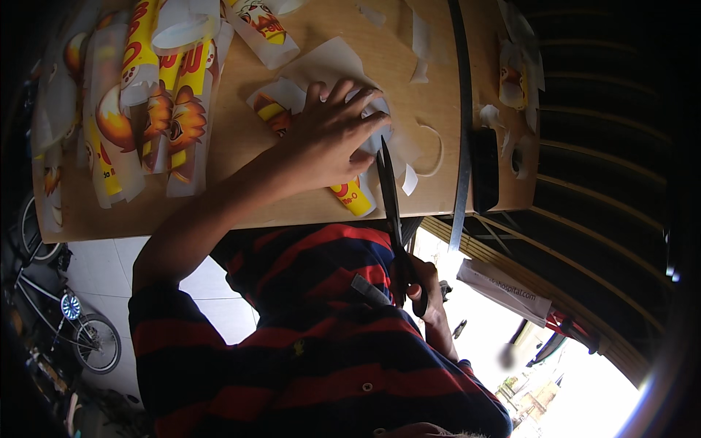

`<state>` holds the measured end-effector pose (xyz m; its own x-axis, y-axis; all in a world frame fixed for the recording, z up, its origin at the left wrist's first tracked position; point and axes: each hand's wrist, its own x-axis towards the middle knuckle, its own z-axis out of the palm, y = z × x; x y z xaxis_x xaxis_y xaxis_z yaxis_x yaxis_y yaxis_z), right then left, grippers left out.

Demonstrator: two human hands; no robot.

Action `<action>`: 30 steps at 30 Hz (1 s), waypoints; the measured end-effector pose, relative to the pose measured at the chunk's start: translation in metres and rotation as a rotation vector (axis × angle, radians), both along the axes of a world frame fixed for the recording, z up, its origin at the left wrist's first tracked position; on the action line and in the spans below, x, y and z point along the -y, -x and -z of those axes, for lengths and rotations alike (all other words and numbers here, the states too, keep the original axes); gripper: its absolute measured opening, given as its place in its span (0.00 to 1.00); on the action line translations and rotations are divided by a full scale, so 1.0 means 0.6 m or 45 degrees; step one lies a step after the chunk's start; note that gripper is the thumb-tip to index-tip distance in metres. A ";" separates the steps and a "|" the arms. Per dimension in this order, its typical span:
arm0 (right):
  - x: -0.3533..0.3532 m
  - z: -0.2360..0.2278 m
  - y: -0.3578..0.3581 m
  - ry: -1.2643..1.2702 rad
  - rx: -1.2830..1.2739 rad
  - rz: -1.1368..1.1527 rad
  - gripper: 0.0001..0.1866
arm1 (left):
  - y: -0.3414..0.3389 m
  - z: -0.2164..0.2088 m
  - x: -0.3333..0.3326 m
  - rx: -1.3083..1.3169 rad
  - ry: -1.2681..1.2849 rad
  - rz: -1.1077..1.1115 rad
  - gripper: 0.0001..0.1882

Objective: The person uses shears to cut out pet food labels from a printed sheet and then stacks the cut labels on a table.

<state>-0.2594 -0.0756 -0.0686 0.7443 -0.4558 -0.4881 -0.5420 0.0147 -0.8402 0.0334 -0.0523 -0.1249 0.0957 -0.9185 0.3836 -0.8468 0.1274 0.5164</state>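
My right hand (426,287) grips the handles of a pair of black scissors (391,193) near the table's front edge. Their long blades point up toward my left hand. Over the table, my left hand (332,135) has its fingers spread and bent, resting on pale translucent sheet pieces (376,131). Beneath its palm lies a yellow and red printed sheet piece (354,197), partly hidden by the hand. The scissor tips come close to the thumb and forefinger; whether the blades touch the sheet I cannot tell.
Several printed translucent strips (175,124) with orange cartoon figures pile up at the left. Offcuts (420,44) lie about the wooden table (292,212). A dark metal bar (464,109) crosses its right part, beside a black flat object (485,171). A bicycle (91,339) stands at lower left.
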 end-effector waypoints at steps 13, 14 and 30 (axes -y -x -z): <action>0.004 0.000 0.011 0.027 0.016 0.001 0.48 | 0.011 0.004 0.001 0.027 0.009 -0.049 0.26; 0.004 0.001 0.012 0.029 0.011 -0.005 0.48 | 0.011 0.004 0.001 0.027 0.006 -0.055 0.26; 0.011 -0.012 0.003 -0.060 0.008 0.005 0.47 | 0.014 -0.023 -0.016 0.029 -0.219 -0.072 0.27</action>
